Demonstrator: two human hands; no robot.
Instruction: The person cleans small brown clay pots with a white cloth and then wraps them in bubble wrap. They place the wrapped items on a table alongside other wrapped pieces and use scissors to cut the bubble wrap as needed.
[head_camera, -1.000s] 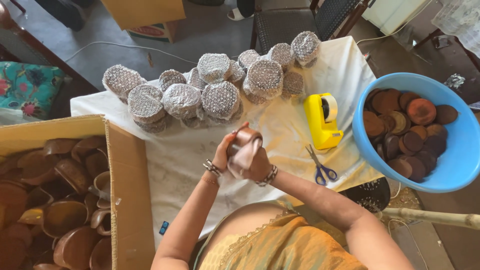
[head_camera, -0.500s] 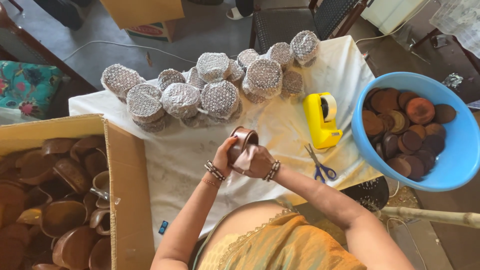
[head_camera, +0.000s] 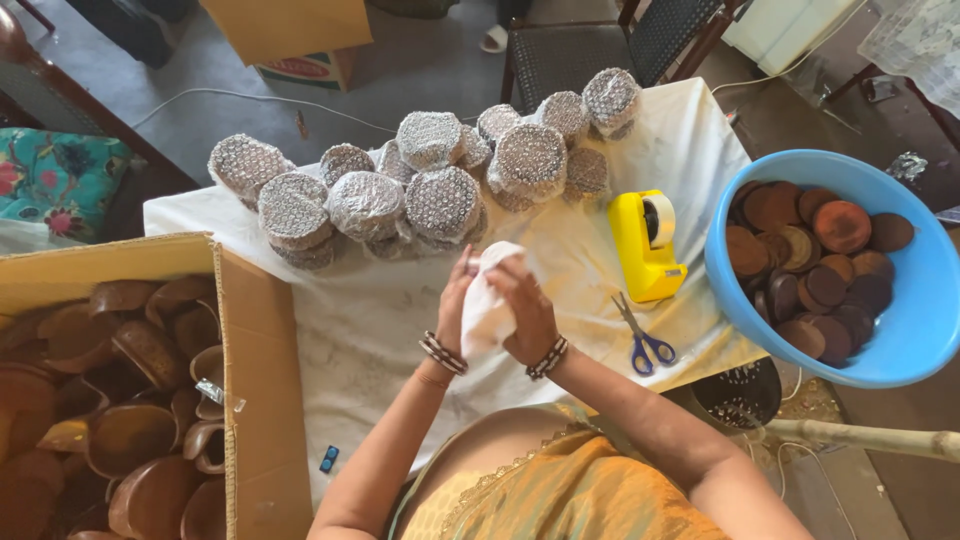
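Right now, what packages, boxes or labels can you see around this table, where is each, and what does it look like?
Bubble-wrapped bundles: round, silvery, heaped at the table's far side.
Cardboard box: open, tan, at the left, full of brown clay cups.
Second cardboard box: tan, on the floor beyond the table, with a red and white label.
Small blue tag: on the white cloth near the box.

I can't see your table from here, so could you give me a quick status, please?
Both hands, left hand and right hand, closed on white cloth. Held above white tablecloth. Nothing obstructing.
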